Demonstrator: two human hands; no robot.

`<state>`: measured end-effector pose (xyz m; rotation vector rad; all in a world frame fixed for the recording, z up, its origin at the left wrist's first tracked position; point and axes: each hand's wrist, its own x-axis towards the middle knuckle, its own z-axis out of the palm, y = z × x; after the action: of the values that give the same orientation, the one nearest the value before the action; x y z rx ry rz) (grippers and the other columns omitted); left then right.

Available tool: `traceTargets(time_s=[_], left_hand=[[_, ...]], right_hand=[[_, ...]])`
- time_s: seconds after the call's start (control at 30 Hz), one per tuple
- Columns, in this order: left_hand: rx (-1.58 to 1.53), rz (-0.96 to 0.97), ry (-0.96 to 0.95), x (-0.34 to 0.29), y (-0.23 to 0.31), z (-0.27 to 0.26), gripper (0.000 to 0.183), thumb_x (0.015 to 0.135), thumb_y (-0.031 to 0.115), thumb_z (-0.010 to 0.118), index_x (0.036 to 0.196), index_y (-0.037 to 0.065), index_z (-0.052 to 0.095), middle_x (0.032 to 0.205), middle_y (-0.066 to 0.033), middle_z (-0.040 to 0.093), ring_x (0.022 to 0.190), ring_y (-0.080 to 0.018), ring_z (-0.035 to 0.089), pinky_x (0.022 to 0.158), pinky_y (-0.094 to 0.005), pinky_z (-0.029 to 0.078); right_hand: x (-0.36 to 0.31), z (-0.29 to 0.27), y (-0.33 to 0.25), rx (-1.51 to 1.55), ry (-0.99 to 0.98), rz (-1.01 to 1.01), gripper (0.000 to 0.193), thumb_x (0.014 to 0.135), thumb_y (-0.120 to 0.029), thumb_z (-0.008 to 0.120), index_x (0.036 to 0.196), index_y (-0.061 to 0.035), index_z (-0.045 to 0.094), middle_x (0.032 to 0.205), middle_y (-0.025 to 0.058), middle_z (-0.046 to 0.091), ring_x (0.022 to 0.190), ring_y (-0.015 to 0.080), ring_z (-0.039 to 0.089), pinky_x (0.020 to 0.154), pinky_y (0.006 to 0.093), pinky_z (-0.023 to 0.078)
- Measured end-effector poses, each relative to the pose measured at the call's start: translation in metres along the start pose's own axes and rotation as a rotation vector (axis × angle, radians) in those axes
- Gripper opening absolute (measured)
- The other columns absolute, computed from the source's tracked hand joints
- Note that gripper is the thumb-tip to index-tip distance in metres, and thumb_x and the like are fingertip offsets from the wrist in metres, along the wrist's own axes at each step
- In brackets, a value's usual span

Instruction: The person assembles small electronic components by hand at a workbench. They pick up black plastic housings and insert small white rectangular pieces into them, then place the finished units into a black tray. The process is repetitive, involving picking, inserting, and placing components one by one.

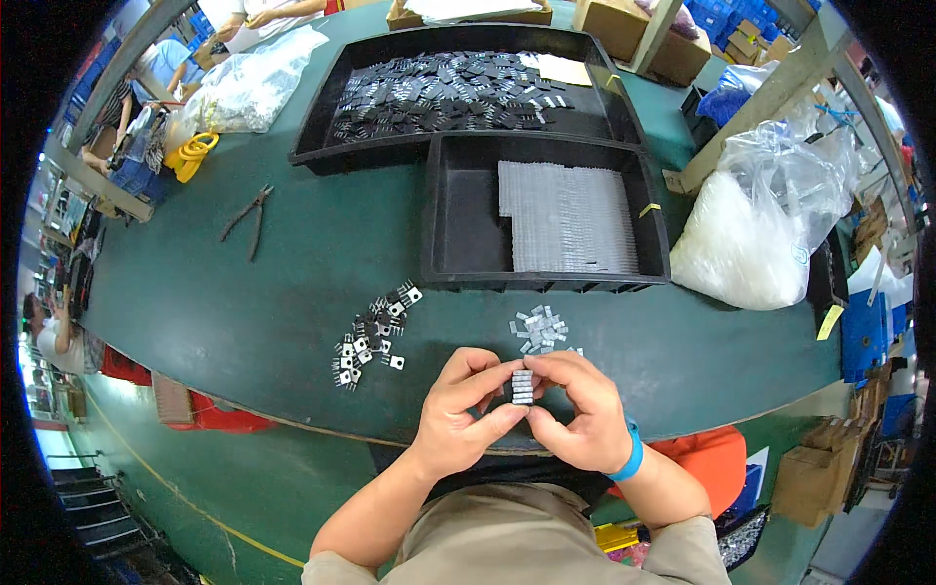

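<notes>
Close to the table's front edge, I hold a short stack of small grey-and-black pieces (523,387) between both hands. My left hand (460,408) pinches it from the left and my right hand (583,408), with a blue wristband, from the right; thumbs are below, index fingers above. Just beyond my right fingertips lies a loose heap of small grey rectangular pieces (539,330). A scattered pile of transistors with metal legs (370,336) is to the left. Ahead, a black tray (463,216) contains tightly packed rows of translucent grey strips (575,219).
Behind stands a larger black tray (304,146) full of transistors (439,93). Pliers (256,213) and a yellow ring-shaped item (192,154) lie left. Clear bags sit at left (258,88) and right (741,244), near metal posts (775,112). Another person's hands (263,18) show far left.
</notes>
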<state>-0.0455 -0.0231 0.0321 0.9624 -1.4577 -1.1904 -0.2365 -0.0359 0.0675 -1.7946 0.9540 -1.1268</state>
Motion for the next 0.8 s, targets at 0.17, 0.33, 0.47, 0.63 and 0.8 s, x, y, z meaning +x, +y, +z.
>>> traceTargets(time_s=[0.17, 0.33, 0.47, 0.63, 0.8], left_hand=[[-0.025, -0.068, 0.005, 0.002, 0.004, 0.005, 0.046, 0.085, 0.004, 0.076, 0.129, 0.003, 0.067, 0.111, -0.0046, 0.055, 0.085, -0.0092, 0.053, 0.070, -0.0222, 0.045], [0.116, -0.126, -0.110, 0.011, 0.026, 0.000, 0.052, 0.083, 0.001, 0.076, 0.133, -0.001, 0.062, 0.115, -0.0087, 0.056, 0.097, -0.0134, 0.059, 0.078, -0.0248, 0.050], [0.443, 0.017, -0.185, 0.032, 0.053, -0.014, 0.062, 0.073, 0.008, 0.084, 0.131, 0.004, 0.063, 0.109, -0.0084, 0.060, 0.086, -0.0133, 0.058, 0.068, -0.0251, 0.047], [0.692, 0.062, -0.386, 0.048, 0.081, -0.017, 0.053, 0.072, 0.010, 0.085, 0.120, 0.004, 0.065, 0.109, -0.0131, 0.061, 0.089, -0.0244, 0.064, 0.075, -0.0344, 0.054], [0.851, 0.175, -0.447, 0.061, 0.091, -0.007, 0.039, 0.071, 0.012, 0.083, 0.104, 0.003, 0.064, 0.101, -0.0121, 0.062, 0.092, -0.0307, 0.064, 0.074, -0.0389, 0.056]], right_hand=[[0.002, -0.005, 0.001, -0.032, 0.014, -0.027, 0.053, 0.077, 0.005, 0.070, 0.129, 0.0016, 0.059, 0.103, 0.0143, 0.065, 0.086, 0.0235, 0.065, 0.079, 0.0334, 0.056], [-0.002, -0.014, 0.006, 0.035, 0.025, -0.027, 0.069, 0.077, 0.003, 0.072, 0.140, 0.0027, 0.045, 0.101, 0.0142, 0.065, 0.085, 0.0244, 0.066, 0.079, 0.0355, 0.056], [0.006, -0.029, -0.001, -0.041, -0.127, 0.013, 0.076, 0.076, 0.001, 0.072, 0.144, 0.0033, 0.037, 0.101, 0.0173, 0.064, 0.088, 0.0304, 0.067, 0.080, 0.0399, 0.056], [0.013, -0.036, -0.005, -0.103, -0.209, -0.022, 0.075, 0.076, 0.001, 0.071, 0.143, 0.0048, 0.037, 0.103, 0.0240, 0.064, 0.092, 0.0403, 0.066, 0.083, 0.0463, 0.054], [0.015, -0.036, 0.002, -0.092, -0.207, -0.101, 0.075, 0.075, 0.002, 0.071, 0.142, 0.0056, 0.037, 0.101, 0.0274, 0.062, 0.092, 0.0444, 0.063, 0.083, 0.0489, 0.053]])
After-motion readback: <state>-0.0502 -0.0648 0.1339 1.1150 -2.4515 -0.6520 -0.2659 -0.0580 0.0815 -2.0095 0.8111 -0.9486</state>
